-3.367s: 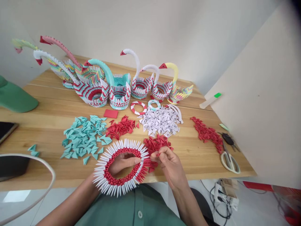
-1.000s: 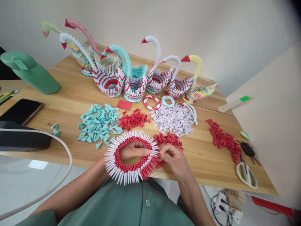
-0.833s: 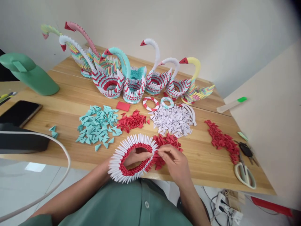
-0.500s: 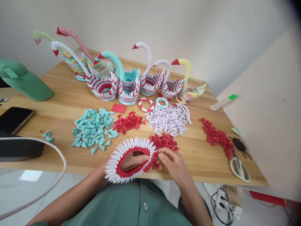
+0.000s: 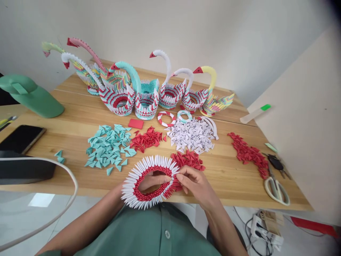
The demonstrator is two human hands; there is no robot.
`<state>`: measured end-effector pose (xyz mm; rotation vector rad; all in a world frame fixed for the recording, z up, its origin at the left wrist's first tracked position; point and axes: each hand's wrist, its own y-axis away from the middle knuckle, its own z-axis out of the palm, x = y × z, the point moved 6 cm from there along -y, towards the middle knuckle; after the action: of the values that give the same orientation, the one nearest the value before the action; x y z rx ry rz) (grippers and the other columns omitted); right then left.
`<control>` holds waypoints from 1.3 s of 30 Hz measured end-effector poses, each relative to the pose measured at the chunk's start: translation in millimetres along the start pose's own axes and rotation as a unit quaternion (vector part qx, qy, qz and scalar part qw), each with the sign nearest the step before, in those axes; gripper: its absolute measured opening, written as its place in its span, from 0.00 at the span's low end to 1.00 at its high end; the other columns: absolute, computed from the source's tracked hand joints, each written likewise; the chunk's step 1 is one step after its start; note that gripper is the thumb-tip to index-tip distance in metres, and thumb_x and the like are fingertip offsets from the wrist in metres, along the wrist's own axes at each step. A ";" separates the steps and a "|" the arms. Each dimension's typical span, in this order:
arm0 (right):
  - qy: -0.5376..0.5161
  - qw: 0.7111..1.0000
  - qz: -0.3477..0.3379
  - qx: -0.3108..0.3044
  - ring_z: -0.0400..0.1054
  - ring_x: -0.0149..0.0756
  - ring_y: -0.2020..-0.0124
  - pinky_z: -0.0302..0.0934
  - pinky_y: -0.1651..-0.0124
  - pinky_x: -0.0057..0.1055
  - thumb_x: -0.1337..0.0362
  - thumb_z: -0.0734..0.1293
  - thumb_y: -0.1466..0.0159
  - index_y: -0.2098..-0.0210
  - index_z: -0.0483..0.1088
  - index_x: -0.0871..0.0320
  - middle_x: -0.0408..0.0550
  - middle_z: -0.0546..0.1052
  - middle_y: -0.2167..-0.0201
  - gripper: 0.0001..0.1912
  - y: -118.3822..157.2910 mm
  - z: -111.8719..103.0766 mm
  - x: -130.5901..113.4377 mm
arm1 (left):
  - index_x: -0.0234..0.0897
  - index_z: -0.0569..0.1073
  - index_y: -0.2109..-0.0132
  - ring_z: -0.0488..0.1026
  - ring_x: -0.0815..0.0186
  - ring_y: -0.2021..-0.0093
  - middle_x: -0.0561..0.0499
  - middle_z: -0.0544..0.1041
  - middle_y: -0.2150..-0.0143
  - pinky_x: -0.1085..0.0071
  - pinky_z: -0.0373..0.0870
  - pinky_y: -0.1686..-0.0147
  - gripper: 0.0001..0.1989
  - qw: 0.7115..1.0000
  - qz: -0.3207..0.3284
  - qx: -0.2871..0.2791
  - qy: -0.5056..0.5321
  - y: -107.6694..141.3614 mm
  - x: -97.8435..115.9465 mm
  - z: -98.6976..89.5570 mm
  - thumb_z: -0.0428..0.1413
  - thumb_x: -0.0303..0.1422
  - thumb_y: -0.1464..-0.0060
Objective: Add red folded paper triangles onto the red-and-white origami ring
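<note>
Just above the table's front edge is a ring of folded paper pieces [image 5: 129, 190], red inside with white points fanning outward and red points along its right side. My left hand [image 5: 151, 181] is closed on it, thumb reaching through the opening and the other fingers mostly hidden behind. At the ring's right rim, my right hand [image 5: 195, 183] pinches a white folded paper piece [image 5: 175, 172] between thumb and forefinger, against the row. A heap of red pieces [image 5: 189, 160] lies just behind the right hand.
Teal pieces [image 5: 106, 147], red pieces [image 5: 146, 139] and white pieces [image 5: 190, 135] lie in heaps. Several paper swans [image 5: 146, 108] stand behind. Scissors [image 5: 277, 190] and keys [image 5: 275, 162] are at right; a phone [image 5: 21, 138], green bottle [image 5: 39, 97] and white cable [image 5: 71, 177] at left.
My right fingertips have shifted from the red points to the white row at the ring's right rim. The left hand keeps its hold. The view has moved slightly.
</note>
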<state>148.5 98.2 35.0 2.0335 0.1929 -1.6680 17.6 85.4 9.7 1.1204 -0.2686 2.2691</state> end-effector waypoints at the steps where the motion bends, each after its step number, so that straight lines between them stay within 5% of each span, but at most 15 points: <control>1: 0.007 1.000 -0.001 0.002 0.56 0.26 0.83 0.51 0.78 0.25 0.53 0.67 0.38 0.74 0.68 0.57 0.37 0.64 0.83 0.16 -0.4 0.6 -1.2 | 0.35 0.77 0.61 0.73 0.61 0.56 0.49 0.79 0.61 0.63 0.64 0.49 0.12 1.000 0.001 0.006 -0.006 -0.2 0.9 -0.3 0.61 0.39 0.49; 9: -0.009 0.999 -0.026 0.019 0.63 0.28 0.80 0.59 0.76 0.26 0.49 0.62 0.35 0.71 0.67 0.57 0.40 0.68 0.78 0.18 -3.7 1.4 -2.0 | 0.33 0.75 0.71 0.72 0.61 0.64 0.51 0.75 0.73 0.63 0.65 0.55 0.18 0.990 -0.067 0.119 -0.018 1.7 -1.8 -14.6 0.65 0.45 0.58; 20: -0.088 0.995 0.040 0.008 0.61 0.24 0.83 0.56 0.80 0.21 0.49 0.67 0.38 0.73 0.66 0.58 0.39 0.69 0.82 0.19 0.2 18.0 5.6 | 0.32 0.72 0.73 0.71 0.63 0.71 0.51 0.72 0.78 0.65 0.67 0.64 0.19 0.994 0.008 0.105 0.000 -2.1 7.0 -15.8 0.63 0.46 0.55; 24: -0.135 0.990 0.032 0.007 0.63 0.26 0.81 0.57 0.80 0.21 0.48 0.66 0.38 0.74 0.65 0.59 0.42 0.72 0.79 0.20 -1.0 33.8 7.9 | 0.31 0.71 0.76 0.67 0.68 0.75 0.52 0.70 0.79 0.70 0.64 0.69 0.23 0.981 0.058 0.131 -0.130 -4.1 29.0 -26.1 0.63 0.49 0.56; 28: -0.127 0.991 0.015 -0.030 0.64 0.28 0.80 0.60 0.79 0.23 0.47 0.62 0.36 0.73 0.68 0.59 0.44 0.73 0.77 0.21 4.4 45.1 9.0 | 0.31 0.71 0.73 0.66 0.69 0.74 0.51 0.71 0.76 0.72 0.63 0.71 0.23 0.973 0.010 0.151 -0.173 -1.9 27.9 -39.1 0.62 0.50 0.56; 31: -0.043 0.999 -0.017 0.007 0.66 0.29 0.78 0.60 0.76 0.25 0.49 0.59 0.33 0.69 0.71 0.59 0.45 0.74 0.75 0.21 15.0 21.5 9.1 | 0.33 0.70 0.72 0.65 0.69 0.75 0.52 0.70 0.76 0.73 0.63 0.72 0.22 0.972 -0.020 0.143 -0.184 1.2 21.1 -42.8 0.61 0.50 0.54; 36: 0.163 0.952 -0.024 0.260 0.71 0.37 0.70 0.64 0.66 0.31 0.53 0.64 0.36 0.64 0.74 0.56 0.46 0.78 0.71 0.13 42.7 -74.6 21.7 | 0.36 0.66 0.75 0.60 0.70 0.77 0.55 0.64 0.79 0.73 0.59 0.75 0.21 0.953 -0.052 0.107 -0.277 0.4 19.5 -41.8 0.57 0.50 0.52; 39: 0.269 0.924 -0.041 0.270 0.72 0.41 0.63 0.64 0.59 0.36 0.58 0.66 0.37 0.62 0.74 0.54 0.48 0.79 0.63 0.09 47.7 -100.1 33.0 | 0.34 0.68 0.74 0.59 0.70 0.76 0.54 0.64 0.78 0.73 0.60 0.74 0.21 0.940 -0.058 0.080 -0.327 -3.7 23.8 -36.3 0.57 0.50 0.54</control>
<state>264.0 96.3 29.8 2.9150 -0.0089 -1.2508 -15.4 113.6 5.2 1.9068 -0.2681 1.7732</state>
